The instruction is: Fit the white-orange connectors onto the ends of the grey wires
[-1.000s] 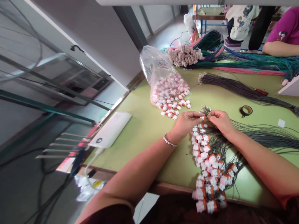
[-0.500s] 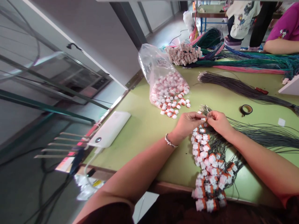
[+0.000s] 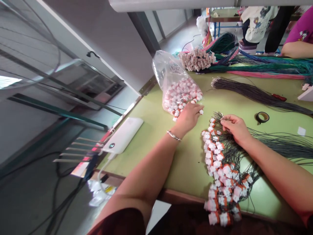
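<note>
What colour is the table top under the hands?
Light green table top, clearest in the head view.

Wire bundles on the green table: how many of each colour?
Dark grey wire bundles: 2
Green-blue wire bundle: 1
Pink wire bundle: 1
Total: 4

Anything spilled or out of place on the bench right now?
Yes. The bag lies on its side with connectors spilled from its mouth onto the table, by the left hand. The finished connector string trails over the table's near edge. The right hand pinches wires.
</note>
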Action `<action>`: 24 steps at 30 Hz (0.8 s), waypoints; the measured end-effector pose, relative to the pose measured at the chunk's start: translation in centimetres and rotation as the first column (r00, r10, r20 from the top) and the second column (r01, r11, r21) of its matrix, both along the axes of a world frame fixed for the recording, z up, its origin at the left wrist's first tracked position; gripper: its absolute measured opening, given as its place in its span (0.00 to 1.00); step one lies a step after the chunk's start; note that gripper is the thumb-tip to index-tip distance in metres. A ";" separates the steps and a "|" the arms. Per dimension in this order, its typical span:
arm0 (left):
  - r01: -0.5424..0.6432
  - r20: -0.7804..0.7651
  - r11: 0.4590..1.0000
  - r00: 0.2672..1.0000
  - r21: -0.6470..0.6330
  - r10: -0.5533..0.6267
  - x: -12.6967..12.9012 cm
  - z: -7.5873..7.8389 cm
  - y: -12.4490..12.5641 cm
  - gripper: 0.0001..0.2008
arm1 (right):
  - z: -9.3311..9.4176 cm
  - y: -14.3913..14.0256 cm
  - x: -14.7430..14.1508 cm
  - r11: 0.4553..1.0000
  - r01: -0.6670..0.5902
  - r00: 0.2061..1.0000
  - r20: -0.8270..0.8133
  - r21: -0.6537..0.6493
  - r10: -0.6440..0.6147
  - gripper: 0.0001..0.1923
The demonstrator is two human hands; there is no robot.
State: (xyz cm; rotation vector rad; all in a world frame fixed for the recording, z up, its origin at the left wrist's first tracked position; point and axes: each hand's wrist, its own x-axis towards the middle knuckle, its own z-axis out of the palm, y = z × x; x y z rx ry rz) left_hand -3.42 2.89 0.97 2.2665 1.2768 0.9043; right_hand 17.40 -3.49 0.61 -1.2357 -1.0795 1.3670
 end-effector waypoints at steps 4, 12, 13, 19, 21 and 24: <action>0.014 -0.233 0.995 0.972 0.104 0.011 0.4 -1.8 1.0 0.10 | 0.1 0.0 0.1 1.000 0.015 1.000 0.000 0.016 -0.015 0.16; -0.076 -0.033 0.995 0.996 0.072 0.078 1.3 -1.1 -0.8 0.11 | 0.5 -0.2 0.2 0.999 -0.039 0.999 0.026 0.018 0.038 0.14; -0.109 0.091 0.994 0.990 0.024 0.106 1.4 -0.8 -1.2 0.11 | 0.6 -0.3 0.2 0.999 -0.050 0.998 0.039 0.018 0.049 0.13; 0.281 0.693 0.757 0.657 -0.590 0.296 2.1 0.4 -3.4 0.09 | 0.7 -0.7 -0.7 0.996 -0.093 0.973 0.214 -0.004 0.092 0.13; 0.410 0.738 0.647 0.559 -0.643 0.378 2.2 0.4 -3.7 0.09 | 0.6 -0.8 -0.8 0.997 -0.079 0.956 0.281 -0.009 0.078 0.11; 0.490 0.744 0.565 0.516 -0.664 0.425 2.4 0.2 -3.8 0.07 | 0.6 -1.0 -0.8 0.994 -0.085 0.923 0.381 0.064 0.055 0.09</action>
